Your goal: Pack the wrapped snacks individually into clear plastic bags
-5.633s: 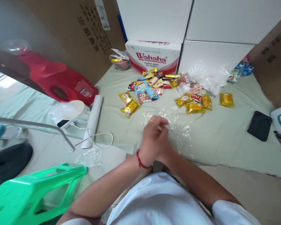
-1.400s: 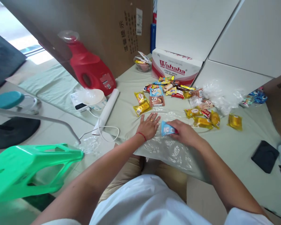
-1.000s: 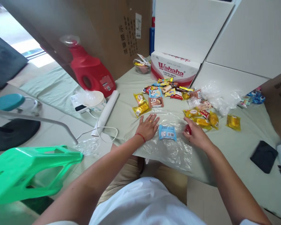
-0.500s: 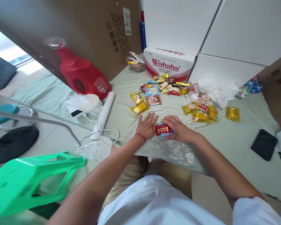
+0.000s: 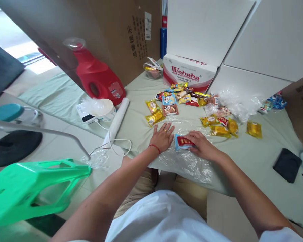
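My left hand [image 5: 163,136] lies flat with fingers spread on a clear plastic bag [image 5: 187,163] that is spread over the pale green cloth [image 5: 244,154]. My right hand [image 5: 202,145] is just to the right of it, fingers closed on a red snack packet [image 5: 185,141]. That packet rests on top of a blue snack packet [image 5: 178,144], both on the bag. A heap of mixed snack packets [image 5: 178,95] lies further back, and yellow packets [image 5: 220,130] lie to the right of my hands.
A Wahaha carton [image 5: 189,72] and white boxes stand at the back, beside crumpled clear plastic [image 5: 236,102]. At left are a red jug [image 5: 98,79], a white bowl [image 5: 99,108], a white roll [image 5: 117,119] and a green stool [image 5: 27,188]. A black case [image 5: 286,164] lies right.
My right hand put a blue packet on the bag, reached right for a red packet, and brought it back onto the blue one. My left hand stayed flat on the bag.
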The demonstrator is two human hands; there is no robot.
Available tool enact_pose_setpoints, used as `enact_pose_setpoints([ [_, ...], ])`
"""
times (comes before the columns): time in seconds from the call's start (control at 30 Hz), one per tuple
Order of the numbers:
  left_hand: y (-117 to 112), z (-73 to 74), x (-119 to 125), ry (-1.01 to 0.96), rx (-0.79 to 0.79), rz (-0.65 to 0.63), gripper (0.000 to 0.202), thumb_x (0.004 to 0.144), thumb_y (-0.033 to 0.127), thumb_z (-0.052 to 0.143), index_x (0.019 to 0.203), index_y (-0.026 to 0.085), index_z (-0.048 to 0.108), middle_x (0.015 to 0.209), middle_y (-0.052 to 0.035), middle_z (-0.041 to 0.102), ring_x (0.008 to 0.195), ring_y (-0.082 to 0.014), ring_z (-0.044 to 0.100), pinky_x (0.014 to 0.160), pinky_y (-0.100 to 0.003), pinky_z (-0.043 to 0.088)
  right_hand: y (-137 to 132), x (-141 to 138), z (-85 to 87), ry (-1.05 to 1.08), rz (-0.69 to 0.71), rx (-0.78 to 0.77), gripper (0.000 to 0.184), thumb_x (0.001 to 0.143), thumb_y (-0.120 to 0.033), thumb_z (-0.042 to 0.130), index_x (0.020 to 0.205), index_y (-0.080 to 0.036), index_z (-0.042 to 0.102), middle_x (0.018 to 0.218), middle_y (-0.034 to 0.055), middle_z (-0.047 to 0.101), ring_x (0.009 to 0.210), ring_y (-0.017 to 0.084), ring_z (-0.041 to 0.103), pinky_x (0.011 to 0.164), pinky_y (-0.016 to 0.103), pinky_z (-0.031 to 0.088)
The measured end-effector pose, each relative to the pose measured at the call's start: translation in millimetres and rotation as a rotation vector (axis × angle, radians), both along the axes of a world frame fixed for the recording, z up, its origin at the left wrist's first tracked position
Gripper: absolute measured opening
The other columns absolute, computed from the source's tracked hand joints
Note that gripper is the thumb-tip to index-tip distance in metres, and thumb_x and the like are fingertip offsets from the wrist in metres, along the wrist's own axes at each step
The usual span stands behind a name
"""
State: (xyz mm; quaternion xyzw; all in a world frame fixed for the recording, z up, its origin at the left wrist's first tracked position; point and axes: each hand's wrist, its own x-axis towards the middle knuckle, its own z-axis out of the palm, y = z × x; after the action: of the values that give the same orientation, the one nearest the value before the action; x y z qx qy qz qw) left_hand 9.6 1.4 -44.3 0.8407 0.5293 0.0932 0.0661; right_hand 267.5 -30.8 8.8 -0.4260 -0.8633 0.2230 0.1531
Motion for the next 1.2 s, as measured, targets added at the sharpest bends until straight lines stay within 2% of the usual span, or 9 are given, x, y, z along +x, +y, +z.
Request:
enact_pose_setpoints([
  [0.17, 0, -0.9, -1, -0.002, 0.0, 0.001, 0.056, 0.108, 0.043, 0.028, 0.161, 0.032, 0.042, 0.171, -0.0052, 0.037, 0.159, -0.0274, 0.031, 0.128, -0.066, 0.017, 4, -15, -1.8, -0.135, 0.021, 0.004, 0.079, 0.086, -0.037, 0.079, 0.157, -0.024, 0.048, 0.152, 0.016, 0.054, 0.151, 0.038, 0.034, 0.123, 0.062, 0.027],
  [0.33, -1, -0.7, -1, 0.006, 0.017, 0.005, 0.055, 0.109, 0.043, 0.028, 0.16, 0.03, 0.043, 0.171, -0.0055, 0.038, 0.159, -0.0264, 0.032, 0.128, -0.067, 0.018, 1, -31, -0.9, -0.374, 0.028, 0.046, 0.066, 0.091, -0.025, 0.071, 0.155, -0.024, 0.052, 0.142, 0.0161, 0.062, 0.152, 0.039, 0.034, 0.123, 0.07, 0.013],
  [0.5, -1, -1.1, -1, 0.013, 0.021, 0.004, 0.055, 0.109, 0.042, 0.029, 0.16, 0.03, 0.043, 0.17, -0.0052, 0.038, 0.159, -0.0256, 0.032, 0.128, -0.066, 0.018, -1, -23, -6.3, -0.37, -0.007, 0.075, 0.061, 0.099, -0.027, 0.059, 0.158, -0.019, 0.047, 0.144, 0.0196, 0.06, 0.15, 0.036, 0.037, 0.124, 0.062, 0.023],
  [0.7, 0, -1.4, 0, -0.005, 0.009, 0.0, 0.054, 0.108, 0.041, 0.031, 0.16, 0.03, 0.043, 0.171, -0.0053, 0.037, 0.159, -0.0254, 0.031, 0.128, -0.066, 0.016, 9, -22, 10.0, -0.384, -0.126, 0.124, 0.062, 0.102, -0.03, 0.055, 0.161, -0.018, 0.043, 0.147, 0.0221, 0.057, 0.151, 0.037, 0.035, 0.124, 0.064, 0.023],
  [0.87, 0, 0.4, 0, -0.024, 0.001, 0.01, 0.053, 0.108, 0.04, 0.034, 0.159, 0.03, 0.045, 0.17, -0.0061, 0.038, 0.159, -0.0262, 0.033, 0.128, -0.066, 0.016, 4, -35, -5.6, -0.369, -0.108, -0.093, 0.099, 0.085, -0.03, 0.078, 0.168, -0.023, 0.024, 0.17, 0.0191, 0.031, 0.158, 0.038, 0.024, 0.125, 0.066, 0.019],
  [0.97, 0, 0.6, 0, -0.032, 0.0, 0.003, 0.053, 0.108, 0.04, 0.034, 0.159, 0.03, 0.045, 0.17, -0.0064, 0.039, 0.159, -0.0267, 0.033, 0.128, -0.066, 0.016, -6, -18, -15.8, -0.222, -0.119, -0.027, 0.11, 0.08, -0.034, 0.083, 0.169, -0.024, 0.019, 0.172, 0.017, 0.026, 0.16, 0.035, 0.019, 0.127, 0.06, 0.02],
  [1.03, 0, -0.2, -1, -0.033, 0.001, 0.003, 0.053, 0.108, 0.04, 0.033, 0.159, 0.029, 0.045, 0.17, -0.0065, 0.039, 0.158, -0.027, 0.033, 0.128, -0.067, 0.016, -13, -2, -19.7, -0.156, -0.135, 0.047, 0.1, 0.083, -0.033, 0.08, 0.167, -0.023, 0.026, 0.167, 0.0166, 0.037, 0.157, 0.036, 0.025, 0.125, 0.06, 0.025],
  [1.13, 0, -1.6, -1, -0.03, 0.007, 0.007, 0.053, 0.108, 0.04, 0.033, 0.159, 0.03, 0.045, 0.17, -0.0063, 0.039, 0.159, -0.0265, 0.033, 0.128, -0.067, 0.016, -22, 14, -23.6, -0.117, -0.162, 0.12, 0.067, 0.091, -0.029, 0.07, 0.154, -0.02, 0.049, 0.145, 0.0164, 0.06, 0.145, 0.037, 0.041, 0.118, 0.059, 0.037],
  [1.2, 0, -2.1, -1, -0.026, 0.007, 0.006, 0.054, 0.108, 0.04, 0.032, 0.159, 0.03, 0.045, 0.17, -0.006, 0.038, 0.159, -0.0263, 0.032, 0.128, -0.067, 0.016, -25, 18, -23.1, -0.074, -0.177, 0.171, 0.049, 0.096, -0.031, 0.065, 0.143, -0.019, 0.06, 0.132, 0.016, 0.067, 0.137, 0.037, 0.047, 0.113, 0.058, 0.042],
])
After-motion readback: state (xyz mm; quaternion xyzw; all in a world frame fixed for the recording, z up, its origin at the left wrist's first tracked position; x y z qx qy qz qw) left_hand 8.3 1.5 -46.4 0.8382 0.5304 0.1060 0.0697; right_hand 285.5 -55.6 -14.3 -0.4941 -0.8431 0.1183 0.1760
